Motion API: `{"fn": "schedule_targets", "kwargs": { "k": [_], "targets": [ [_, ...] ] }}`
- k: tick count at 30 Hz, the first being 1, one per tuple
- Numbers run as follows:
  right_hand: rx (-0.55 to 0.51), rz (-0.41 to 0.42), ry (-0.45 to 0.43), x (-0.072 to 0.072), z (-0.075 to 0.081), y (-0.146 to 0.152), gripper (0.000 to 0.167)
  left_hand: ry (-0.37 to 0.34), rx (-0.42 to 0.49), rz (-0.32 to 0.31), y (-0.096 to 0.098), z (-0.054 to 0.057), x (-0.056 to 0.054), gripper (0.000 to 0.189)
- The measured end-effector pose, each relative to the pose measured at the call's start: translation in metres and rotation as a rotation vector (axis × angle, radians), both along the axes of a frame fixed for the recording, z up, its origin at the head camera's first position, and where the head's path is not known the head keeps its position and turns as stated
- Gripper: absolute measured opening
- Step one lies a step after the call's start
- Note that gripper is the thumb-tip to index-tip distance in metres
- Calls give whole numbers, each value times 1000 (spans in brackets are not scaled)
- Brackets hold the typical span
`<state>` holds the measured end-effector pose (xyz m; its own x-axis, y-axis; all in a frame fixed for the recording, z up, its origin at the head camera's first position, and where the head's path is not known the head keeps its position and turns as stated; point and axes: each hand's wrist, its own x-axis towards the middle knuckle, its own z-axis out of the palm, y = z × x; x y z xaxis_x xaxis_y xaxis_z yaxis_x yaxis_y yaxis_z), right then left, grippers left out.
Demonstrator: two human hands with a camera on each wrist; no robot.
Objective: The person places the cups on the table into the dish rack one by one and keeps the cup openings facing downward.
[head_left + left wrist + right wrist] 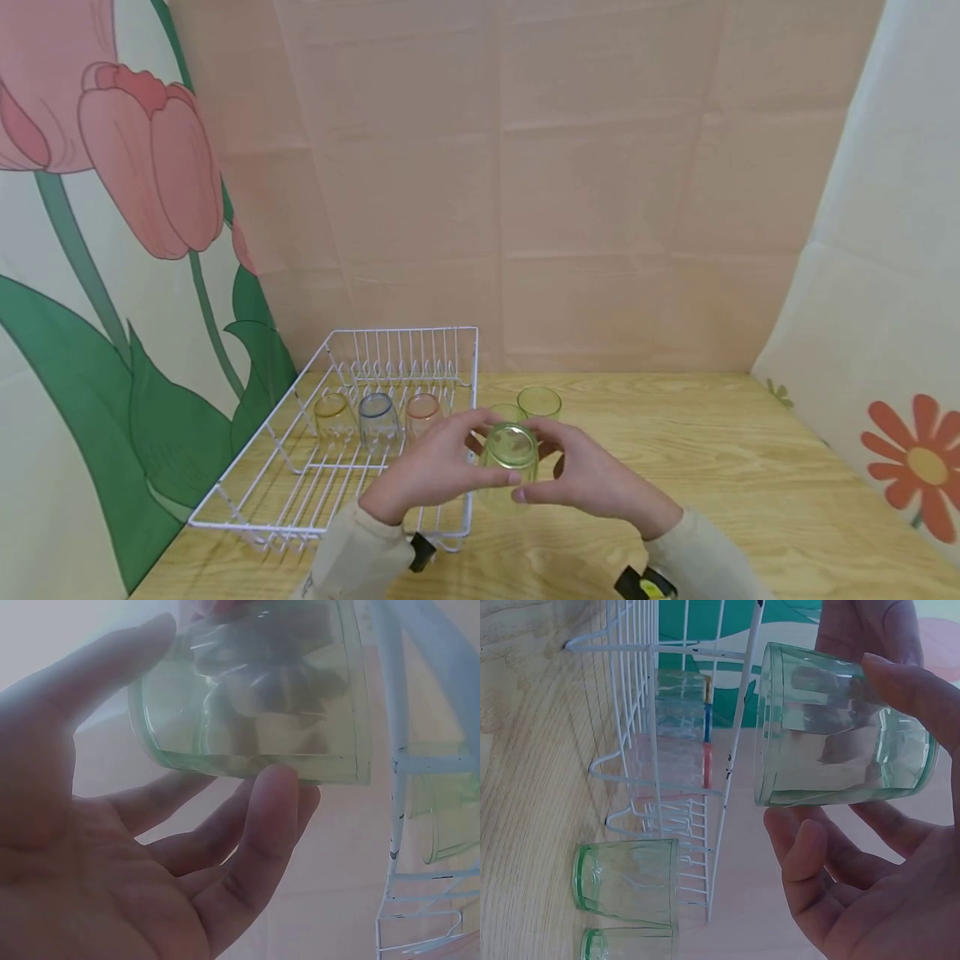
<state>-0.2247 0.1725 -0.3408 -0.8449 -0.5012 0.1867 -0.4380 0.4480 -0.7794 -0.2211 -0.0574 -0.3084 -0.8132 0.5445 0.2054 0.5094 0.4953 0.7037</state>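
A: ok, what's the count?

Me: one see-through green glass tumbler [512, 448] in my hands, two more green tumblers [542, 404] standing on the desk [712, 467]. Plus one white wire rack [255, 527] with three clear glasses in it: yellow-rimmed [335, 425], blue-rimmed [379, 427], reddish-rimmed [423, 410].

A: solid hold?

Me: yep, left grip [444, 462] and right grip [583, 471] are both curled round it, up off the desk just beside the rack's right edge.

A: looks?

Me: tapered, shiny, upside down, narrow end up.

A: and the setup?

Me: light wood-grain desk, creased pinkish sheet [502, 192] behind, big pink tulips [153, 167] printed on the left, orange flower [927, 467] right.
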Motion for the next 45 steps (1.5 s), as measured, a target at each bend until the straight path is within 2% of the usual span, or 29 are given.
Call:
{"fn": "schedule_targets", "kwargs": {
  "k": [5, 9, 12, 15, 18, 21, 24, 26, 28, 30, 32, 36, 38, 41, 45],
  "targets": [
    [9, -9, 22, 2, 0, 0, 64, -3, 4, -7, 0, -1, 1, 57],
    [11, -16, 32, 3, -1, 0, 63, 5, -3, -19, -1, -2, 1, 51],
    [6, 3, 17, 4, -3, 0, 64, 1, -4, -21, -4, -2, 3, 48],
    [5, 26, -17, 5, -5, 0, 65, -7, -1, 3, -13, 0, 5, 51],
    [11, 33, -43, 6, -5, 1, 66, 4, -8, 58, -27, 6, 5, 54],
    [17, 25, -43, 6, -4, 1, 63, 20, -36, 156, -47, 14, 1, 60],
    [23, 19, -33, 6, -3, 2, 59, 7, -76, 272, -70, 22, -3, 62],
    [25, 14, -30, 5, -2, 2, 57, 6, -103, 320, -88, 25, -8, 61],
    [26, 11, -31, 5, -2, 2, 55, 18, -140, 358, -104, 26, -13, 60],
    [25, 9, -36, 4, -2, 3, 54, 23, -182, 370, -121, 27, -19, 61],
    [29, 6, -35, 4, -2, 3, 53, 35, -255, 394, -136, 28, -25, 63],
    [37, 6, -33, 3, -1, 3, 51, -54, -350, 423, -160, 27, -36, 67],
    [39, 4, -31, 3, 0, 4, 50, -122, -369, 438, -169, 25, -41, 63],
    [32, 4, -39, 3, 0, 4, 50, -211, -383, 457, -178, 19, -47, 47],
    [30, 6, -49, 3, -2, 4, 50, -262, -420, 485, -186, 7, -56, 44]
  ]
}}
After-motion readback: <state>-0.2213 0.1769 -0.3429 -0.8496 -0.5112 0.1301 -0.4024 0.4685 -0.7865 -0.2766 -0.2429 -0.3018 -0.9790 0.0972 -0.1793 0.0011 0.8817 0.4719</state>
